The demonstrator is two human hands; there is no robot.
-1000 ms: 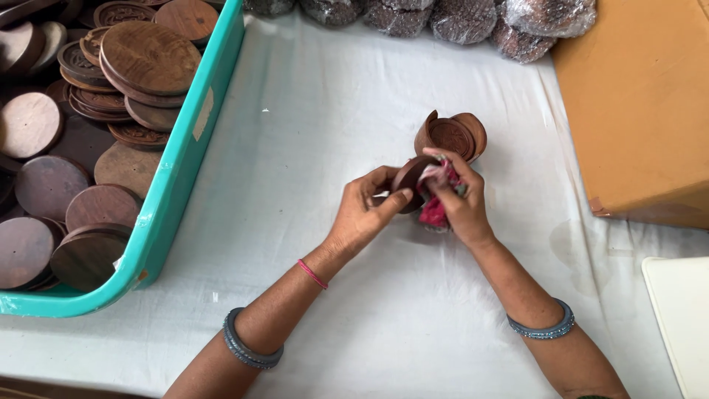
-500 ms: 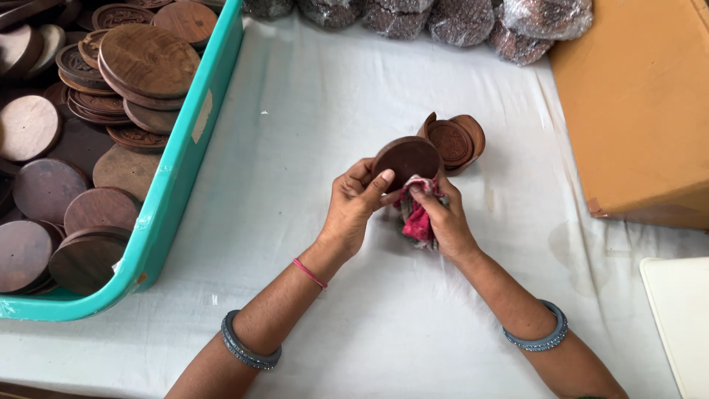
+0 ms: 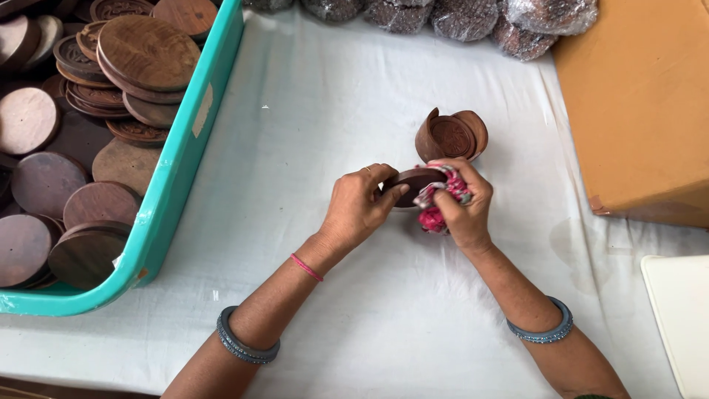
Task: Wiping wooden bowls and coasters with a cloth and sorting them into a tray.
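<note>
My left hand (image 3: 360, 205) grips a round dark wooden disc (image 3: 410, 182) by its edge, held nearly flat just above the white cloth. My right hand (image 3: 464, 207) holds a bunched pink and grey rag (image 3: 442, 196) pressed against the disc's right side. Just beyond my hands, a round wooden holder (image 3: 452, 135) with an open-sided wall lies on the cloth, apart from both hands.
A teal plastic tub (image 3: 193, 129) at the left holds several stacked wooden discs (image 3: 148, 52). Wrapped bundles (image 3: 458, 16) line the far edge. A brown cardboard box (image 3: 639, 103) stands at the right, and a white tray corner (image 3: 679, 318) lies at lower right.
The disc has tilted from facing up to nearly flat and lower, and my right hand has brought the rag up onto its right side. The wooden holder has not moved.
</note>
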